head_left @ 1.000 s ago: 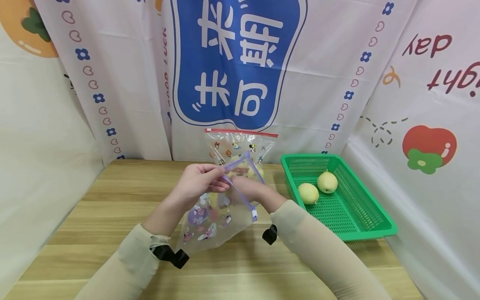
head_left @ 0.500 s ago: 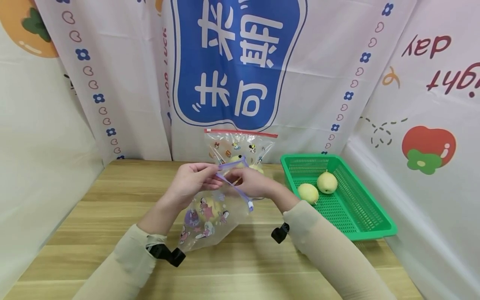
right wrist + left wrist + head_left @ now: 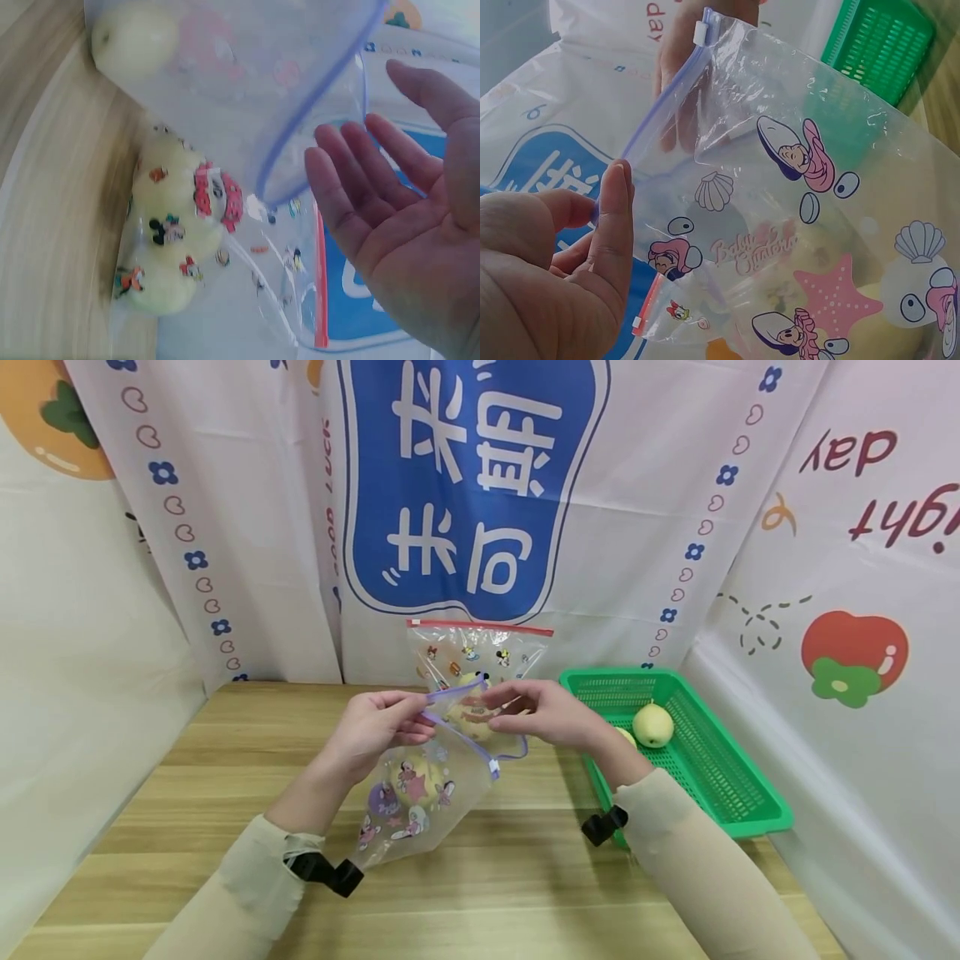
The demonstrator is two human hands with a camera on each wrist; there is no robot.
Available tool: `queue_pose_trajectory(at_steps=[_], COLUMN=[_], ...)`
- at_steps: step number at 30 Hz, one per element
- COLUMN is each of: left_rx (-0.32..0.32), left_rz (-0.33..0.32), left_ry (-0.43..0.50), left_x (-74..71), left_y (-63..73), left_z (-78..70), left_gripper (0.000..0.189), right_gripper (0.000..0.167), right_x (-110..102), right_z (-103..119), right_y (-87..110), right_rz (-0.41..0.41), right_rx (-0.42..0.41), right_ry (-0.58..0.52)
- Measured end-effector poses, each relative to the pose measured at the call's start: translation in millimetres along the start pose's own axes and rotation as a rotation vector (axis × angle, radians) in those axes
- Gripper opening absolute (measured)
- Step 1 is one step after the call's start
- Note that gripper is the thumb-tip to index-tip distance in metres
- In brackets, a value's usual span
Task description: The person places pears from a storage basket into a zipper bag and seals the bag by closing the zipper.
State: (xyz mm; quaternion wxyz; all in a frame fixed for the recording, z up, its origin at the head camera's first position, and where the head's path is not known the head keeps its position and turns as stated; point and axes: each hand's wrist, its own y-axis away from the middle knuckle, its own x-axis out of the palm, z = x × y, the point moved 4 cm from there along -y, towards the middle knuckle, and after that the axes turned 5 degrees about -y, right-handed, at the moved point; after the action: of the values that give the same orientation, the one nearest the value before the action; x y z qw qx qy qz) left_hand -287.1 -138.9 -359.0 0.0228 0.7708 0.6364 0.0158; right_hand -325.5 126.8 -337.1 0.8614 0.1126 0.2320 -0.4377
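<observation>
My left hand (image 3: 382, 727) pinches the purple-edged rim of a clear zip bag (image 3: 450, 810) printed with cartoon oysters and a pink starfish. The bag's mouth gapes, and a pale yellow pear (image 3: 135, 39) lies in its lower part. Just right of the mouth is my right hand (image 3: 551, 714), its fingers spread loosely with nothing in them, as the right wrist view (image 3: 397, 195) shows. Behind stands a second clear bag with a red zip (image 3: 480, 627), holding several pears (image 3: 169, 225).
A green plastic basket (image 3: 738, 777) stands on the right of the wooden table (image 3: 225, 760). Two pears are in it; one pear (image 3: 652, 725) shows fully, the other is partly behind my right arm. Printed cloth hangs close behind the table.
My right hand has come out of the purple-edged bag and moved right, its fingers now loose. A pear rests low in the bag. The left hand keeps its pinch, shifting slightly left.
</observation>
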Motion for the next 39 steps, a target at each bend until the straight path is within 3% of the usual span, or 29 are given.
queue_pose_trajectory(at_steps=[9,24,39], left_rx=[-0.009,-0.026,-0.028], left_rz=[-0.005,-0.017,-0.022], left_ry=[0.005,0.001,-0.020], left_x=[-3.2,-6.5,-10.4], left_y=[2.5,3.2,5.3], left_z=[2.8,5.8,6.4], left_gripper=[0.042,0.044,0.041], right_gripper=[0.044,0.056,0.066], right_x=[-29,-86,-123], right_z=[-16,-57,-105], right_y=[21.7,59.3,70.7], right_rz=[-0.087,-0.179,-0.230], right_rx=[0.038,0.143,0.246], right_ry=[-0.033,0.035,0.150])
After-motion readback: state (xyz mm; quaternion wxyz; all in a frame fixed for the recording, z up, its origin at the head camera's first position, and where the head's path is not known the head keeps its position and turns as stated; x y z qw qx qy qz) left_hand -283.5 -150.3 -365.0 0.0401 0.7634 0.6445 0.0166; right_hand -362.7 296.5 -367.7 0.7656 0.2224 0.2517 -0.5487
